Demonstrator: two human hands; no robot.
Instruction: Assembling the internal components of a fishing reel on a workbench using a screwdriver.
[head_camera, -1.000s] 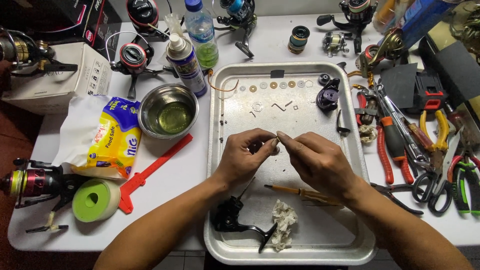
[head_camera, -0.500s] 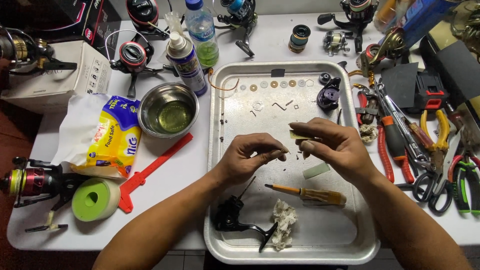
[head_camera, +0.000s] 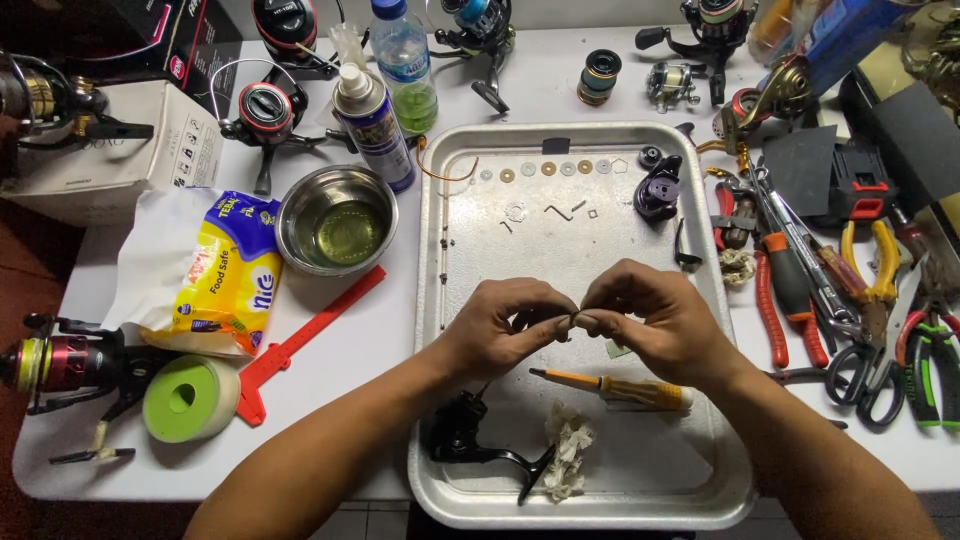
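Between the meeting fingertips of the left hand (head_camera: 500, 330) and right hand (head_camera: 655, 325), above the metal tray (head_camera: 440, 300), a tiny dark part (head_camera: 575, 320) is pinched from both sides, just above the yellow-handled screwdriver (head_camera: 615, 387).

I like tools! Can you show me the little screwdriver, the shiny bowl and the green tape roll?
Screwdriver (head_camera: 640, 390), head view, yellow handle.
Bowl (head_camera: 300, 195), head view, left rim.
Green tape roll (head_camera: 200, 410), head view, flat face.

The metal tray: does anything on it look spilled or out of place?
Nothing is spilled. Both hands, left and right, meet over the tray; washers sit in a row; a crumpled rag lies near the screwdriver.
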